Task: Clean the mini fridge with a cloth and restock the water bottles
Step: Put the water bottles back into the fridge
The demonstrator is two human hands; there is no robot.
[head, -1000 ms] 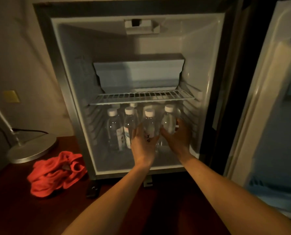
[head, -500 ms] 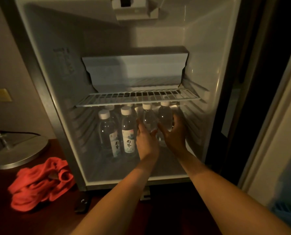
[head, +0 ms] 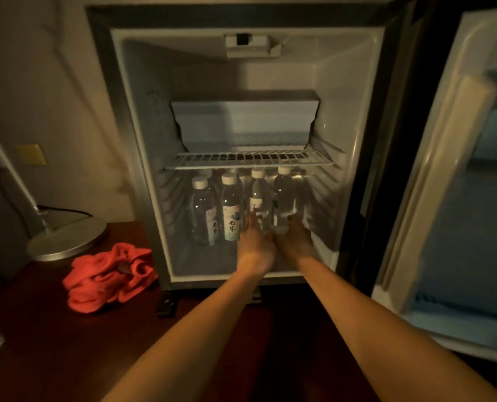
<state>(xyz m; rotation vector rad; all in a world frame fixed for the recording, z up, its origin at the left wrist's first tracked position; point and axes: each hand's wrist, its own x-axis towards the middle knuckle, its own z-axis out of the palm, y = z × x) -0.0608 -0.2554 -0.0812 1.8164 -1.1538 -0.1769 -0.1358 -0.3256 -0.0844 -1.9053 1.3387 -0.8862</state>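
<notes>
Clear plastic water bottles (head: 231,206) with white caps stand packed in rows on the floor of the open mini fridge (head: 142,140), under its wire shelf (head: 248,159). Both arms reach in. The left hand (head: 256,243) lies flat with straight fingers against the base of the third front bottle; the right hand (head: 295,242) is against the foot of the bottle beside it, and whether its fingers curl round that bottle cannot be told, since they are hidden behind the hand. The hands touch side by side. The red cloth (head: 109,275) lies crumpled on the dark wooden surface left of the fridge, near a lamp base (head: 67,236), untouched.

The likely risk is a topple: the bottles are tall, narrow and crowded, so a low push could tip one into its neighbours and knock the rows over. The open fridge door (head: 458,184) stands close to the right elbow and could be bumped.
</notes>
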